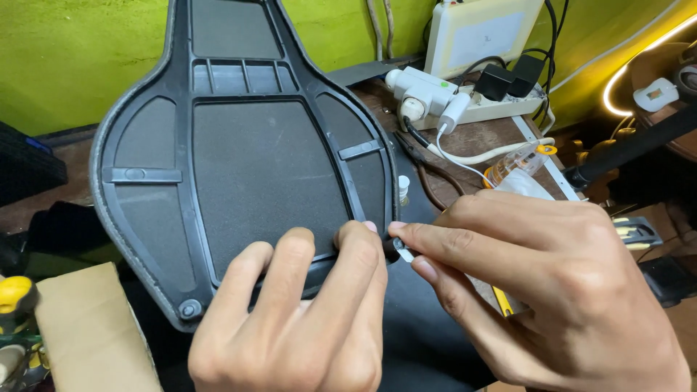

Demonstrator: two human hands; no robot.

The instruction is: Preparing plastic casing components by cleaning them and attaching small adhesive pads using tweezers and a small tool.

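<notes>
Your left hand lies with its fingers pressed flat on the lower edge of the black plastic panel, a broad ribbed shell that fills the middle of the view and narrows toward 12 o'clock. The fingers are spread along the rim, not closed around anything. Your right hand comes in from 4 o'clock, with its thumb and forefinger pinched together on a small tool tip (pale, mostly hidden by the fingertips) at the panel's lower right corner, touching the tip of your left forefinger.

Your own hands cover the spot where the tool meets the panel, so you cannot see the contact itself.

Around you: a white power strip with white and black plugs sits at 1 o'clock, and a white box leans on the green wall behind it. A white cable runs from the strip toward 3 o'clock, past a small clear bottle with an orange cap. Pliers with dark handles lie just beside the panel's right edge, near a small white nozzle. A cardboard piece rests at 8 o'clock, with a yellow-handled tool at its left. A black bar crosses at 3 o'clock.
</notes>
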